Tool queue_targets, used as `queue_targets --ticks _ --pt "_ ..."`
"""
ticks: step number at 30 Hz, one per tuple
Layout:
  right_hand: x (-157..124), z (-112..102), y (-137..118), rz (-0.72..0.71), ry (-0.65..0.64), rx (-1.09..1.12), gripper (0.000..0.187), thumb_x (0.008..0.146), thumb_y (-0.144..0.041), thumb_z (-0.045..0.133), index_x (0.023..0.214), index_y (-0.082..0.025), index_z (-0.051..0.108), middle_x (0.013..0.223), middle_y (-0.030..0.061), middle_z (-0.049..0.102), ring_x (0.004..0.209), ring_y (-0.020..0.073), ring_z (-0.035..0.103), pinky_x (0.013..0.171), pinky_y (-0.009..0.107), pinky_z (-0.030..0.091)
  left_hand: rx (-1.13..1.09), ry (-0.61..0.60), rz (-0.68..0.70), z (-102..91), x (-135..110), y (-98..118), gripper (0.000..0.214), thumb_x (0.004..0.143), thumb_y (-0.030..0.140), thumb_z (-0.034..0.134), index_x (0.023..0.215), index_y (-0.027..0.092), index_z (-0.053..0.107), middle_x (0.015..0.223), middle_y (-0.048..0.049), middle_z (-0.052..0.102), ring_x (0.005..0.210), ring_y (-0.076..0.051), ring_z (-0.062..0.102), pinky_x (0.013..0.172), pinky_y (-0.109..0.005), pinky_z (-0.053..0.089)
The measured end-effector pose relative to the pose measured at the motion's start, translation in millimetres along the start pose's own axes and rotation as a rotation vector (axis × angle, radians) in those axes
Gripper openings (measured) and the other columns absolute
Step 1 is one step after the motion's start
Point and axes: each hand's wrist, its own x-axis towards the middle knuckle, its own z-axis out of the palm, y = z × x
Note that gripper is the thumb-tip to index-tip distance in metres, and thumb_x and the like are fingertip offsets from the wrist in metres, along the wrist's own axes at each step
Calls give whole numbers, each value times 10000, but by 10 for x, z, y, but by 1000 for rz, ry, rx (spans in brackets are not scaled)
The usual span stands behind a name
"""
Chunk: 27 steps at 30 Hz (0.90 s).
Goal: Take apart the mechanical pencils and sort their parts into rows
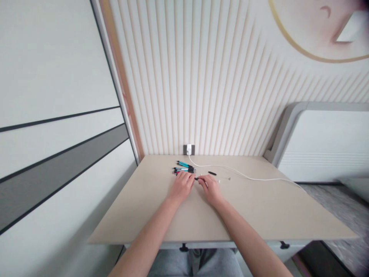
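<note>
Right hand [211,189] pinches a slim black pen part [197,178] in a narrow grip. Left hand [182,186] lies flat and loose beside that grip, fingertips at a bundle of teal and black pens [184,168] (one pink). Beyond the grip lie a black cap [212,173] and a white cable [253,177] crossing the counter [259,215].

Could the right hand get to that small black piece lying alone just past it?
Probably yes. The small black piece lies just beyond the right hand on the desk, with nothing between them; the white cable runs behind it.
</note>
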Motion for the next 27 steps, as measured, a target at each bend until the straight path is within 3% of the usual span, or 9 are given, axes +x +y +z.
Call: queue_targets --ticks 4,10,15,20,27 --pt "-33 -10 71 81 22 4 421 990 -396 337 834 -216 685 730 32 683 752 180 605 714 265 430 4 -54 4 35 -24 -26 266 976 289 400 1020 191 643 874 -109 633 903 -261 596 849 -415 433" --pt "-17 9 92 172 30 -68 535 997 -449 277 673 -212 631 632 19 635 659 165 585 635 245 389 38 -90 -23 24 -29 -41 224 959 318 455 939 205 648 859 -96 631 894 -250 602 831 -371 430" --pt "-24 -17 106 235 40 -177 441 995 -373 305 810 -201 667 800 63 672 811 193 599 735 268 403 91 -89 -155 -5 -29 -67 213 958 310 450 976 202 632 931 -109 645 926 -261 601 849 -374 430" --pt "-54 -8 114 307 -23 -300 234 910 -241 476 973 -192 697 929 105 677 885 224 599 797 302 391 145 -80 -369 -59 -75 -171 222 973 295 397 1027 200 589 968 -101 654 916 -245 610 807 -340 441" --pt "-57 21 12 301 -157 -354 230 906 -187 481 969 -189 702 955 77 689 937 185 613 838 259 364 183 -158 -516 -51 -114 -198 214 963 327 414 1002 195 578 935 -88 665 859 -225 632 753 -308 443"
